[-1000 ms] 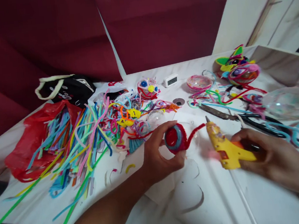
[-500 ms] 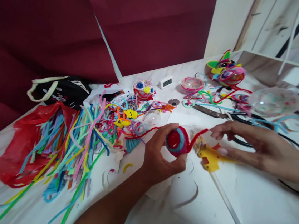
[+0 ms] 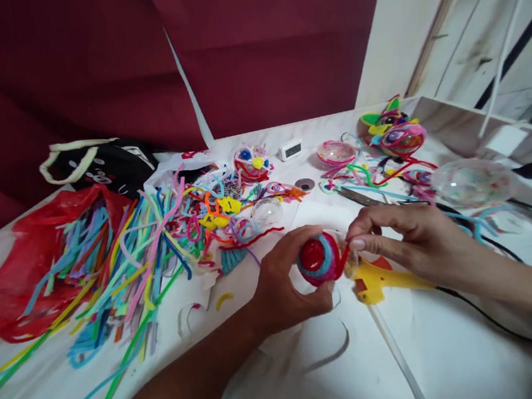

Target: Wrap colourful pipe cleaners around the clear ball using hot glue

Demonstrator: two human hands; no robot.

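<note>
Between the thumb and fingers of my left hand (image 3: 287, 280) is a small ball wrapped in pipe cleaner (image 3: 313, 255), with red, light blue and pink rings. A loose red pipe cleaner end (image 3: 344, 258) sticks out from its right side. My right hand (image 3: 395, 236) pinches that end between thumb and forefinger. Under and beside my right hand lies a yellow glue gun (image 3: 376, 282) on the white table, a clear glue stick (image 3: 399, 357) reaching from it toward the front edge. Part of the gun is hidden by my right hand.
Many pipe cleaners (image 3: 150, 238) spill from a red plastic bag (image 3: 10, 273) on the left. At the back are a decorated ball (image 3: 251, 163), a small digital clock (image 3: 290, 150) and a pink bowl-shaped half (image 3: 336, 152). Scissors (image 3: 359, 196) and a clear plastic shell (image 3: 473, 181) lie right.
My right hand has moved left and closed on the loose red pipe cleaner end, which now bends up close to the ball. My left hand still grips the ball.
</note>
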